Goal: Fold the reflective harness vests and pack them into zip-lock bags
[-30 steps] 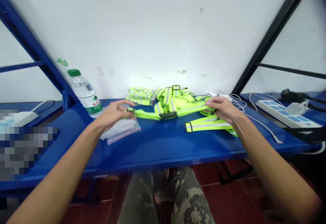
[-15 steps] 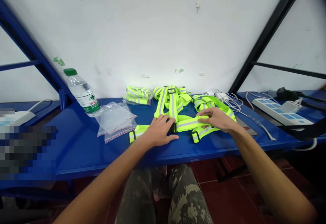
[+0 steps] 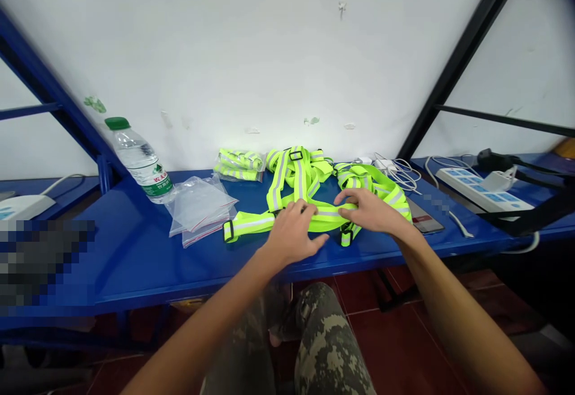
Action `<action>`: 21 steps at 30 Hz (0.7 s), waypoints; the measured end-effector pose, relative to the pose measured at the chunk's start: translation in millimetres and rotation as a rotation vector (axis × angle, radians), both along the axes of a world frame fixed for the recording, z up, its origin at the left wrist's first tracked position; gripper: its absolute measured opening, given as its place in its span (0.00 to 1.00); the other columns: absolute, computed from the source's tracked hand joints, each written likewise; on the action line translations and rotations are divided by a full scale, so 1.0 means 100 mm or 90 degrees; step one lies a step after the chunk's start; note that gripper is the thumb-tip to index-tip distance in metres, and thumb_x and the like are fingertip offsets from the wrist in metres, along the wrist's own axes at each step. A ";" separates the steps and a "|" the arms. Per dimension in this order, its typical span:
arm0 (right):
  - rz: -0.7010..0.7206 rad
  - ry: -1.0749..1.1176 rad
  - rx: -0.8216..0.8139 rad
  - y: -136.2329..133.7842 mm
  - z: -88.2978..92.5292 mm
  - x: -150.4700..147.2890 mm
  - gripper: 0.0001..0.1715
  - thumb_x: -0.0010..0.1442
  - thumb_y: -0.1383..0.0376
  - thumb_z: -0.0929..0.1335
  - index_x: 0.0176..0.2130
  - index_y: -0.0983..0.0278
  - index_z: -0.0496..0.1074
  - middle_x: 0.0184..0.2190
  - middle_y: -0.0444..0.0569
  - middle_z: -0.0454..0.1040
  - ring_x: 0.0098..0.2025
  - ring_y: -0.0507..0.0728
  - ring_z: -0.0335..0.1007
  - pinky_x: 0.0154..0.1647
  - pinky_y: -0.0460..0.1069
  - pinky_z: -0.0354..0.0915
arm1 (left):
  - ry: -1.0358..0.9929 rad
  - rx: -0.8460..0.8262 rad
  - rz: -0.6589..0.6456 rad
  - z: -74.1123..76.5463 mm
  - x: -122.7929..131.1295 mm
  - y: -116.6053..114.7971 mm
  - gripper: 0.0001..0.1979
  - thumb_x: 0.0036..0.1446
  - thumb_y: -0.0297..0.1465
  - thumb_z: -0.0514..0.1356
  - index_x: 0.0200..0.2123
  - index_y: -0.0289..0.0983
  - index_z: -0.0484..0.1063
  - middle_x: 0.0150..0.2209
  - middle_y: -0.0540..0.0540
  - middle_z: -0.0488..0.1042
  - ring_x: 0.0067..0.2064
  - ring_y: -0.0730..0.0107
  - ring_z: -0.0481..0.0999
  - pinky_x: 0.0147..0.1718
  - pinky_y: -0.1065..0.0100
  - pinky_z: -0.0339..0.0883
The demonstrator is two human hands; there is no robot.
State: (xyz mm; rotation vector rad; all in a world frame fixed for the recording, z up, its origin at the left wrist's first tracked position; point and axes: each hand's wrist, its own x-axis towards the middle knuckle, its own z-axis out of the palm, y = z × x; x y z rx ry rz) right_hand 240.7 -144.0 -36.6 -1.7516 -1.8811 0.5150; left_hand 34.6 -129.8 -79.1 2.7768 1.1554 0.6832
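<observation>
A neon yellow reflective strap harness [image 3: 330, 218] with silver stripes and black buckles lies spread on the blue table. My left hand [image 3: 294, 231] rests over its waist strap, thumb stretched out to the side and fingers apart; the hand covers part of the strap. To the right, my right hand [image 3: 369, 209] reaches over the same strap, its thumb and forefinger apart and touching or just above the band. A black buckle [image 3: 229, 231] sits at the strap's left end. Another bundle of neon straps [image 3: 381, 181] lies behind my right hand.
Clear zip bags [image 3: 202, 206] are stacked to the left, beside a water bottle [image 3: 141, 164]. A bagged harness [image 3: 239, 164] lies by the wall. White cables [image 3: 399, 173], a flat grey device [image 3: 422, 218] and a power strip [image 3: 485, 191] are to the right.
My left hand has shifted right along the strap, uncovering more of its left end. My right hand has moved slightly left, its fingers wider apart. The view has shifted slightly.
</observation>
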 end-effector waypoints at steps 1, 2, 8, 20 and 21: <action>0.018 -0.033 0.028 0.00 0.01 -0.07 0.11 0.50 0.70 0.67 0.36 0.64 0.75 0.33 0.49 0.78 0.35 0.57 0.74 0.38 0.50 0.67 | -0.010 -0.012 -0.001 -0.02 0.08 -0.04 0.30 0.51 0.49 0.66 0.51 0.36 0.68 0.51 0.37 0.70 0.52 0.48 0.70 0.50 0.52 0.67; 0.031 -0.052 0.046 -0.01 0.03 -0.13 0.11 0.51 0.70 0.67 0.37 0.65 0.75 0.36 0.50 0.78 0.39 0.59 0.74 0.42 0.51 0.67 | -0.016 -0.018 0.002 -0.04 0.16 -0.08 0.35 0.49 0.52 0.66 0.53 0.36 0.66 0.52 0.37 0.71 0.53 0.47 0.70 0.50 0.52 0.67; 0.128 0.049 0.023 -0.13 0.08 -0.28 0.30 0.54 0.59 0.73 0.55 0.65 0.72 0.47 0.54 0.77 0.48 0.62 0.74 0.47 0.54 0.70 | -0.124 -0.078 0.117 -0.13 0.27 -0.12 0.13 0.63 0.36 0.55 0.48 0.38 0.69 0.42 0.40 0.76 0.45 0.54 0.77 0.40 0.60 0.68; 0.184 0.100 0.320 -0.30 -0.57 -0.62 0.34 0.60 0.72 0.65 0.64 0.62 0.63 0.64 0.55 0.63 0.67 0.60 0.58 0.69 0.59 0.58 | -0.608 -0.394 0.110 -0.21 0.15 0.01 0.27 0.66 0.47 0.49 0.22 0.36 0.70 0.25 0.44 0.76 0.33 0.63 0.77 0.36 0.66 0.67; 0.145 0.061 0.357 -0.28 -0.63 -0.67 0.32 0.61 0.73 0.64 0.64 0.63 0.64 0.64 0.57 0.64 0.66 0.60 0.59 0.68 0.59 0.59 | -0.629 -0.407 0.098 -0.23 0.14 0.02 0.27 0.66 0.47 0.49 0.23 0.36 0.70 0.25 0.44 0.75 0.32 0.64 0.77 0.35 0.67 0.67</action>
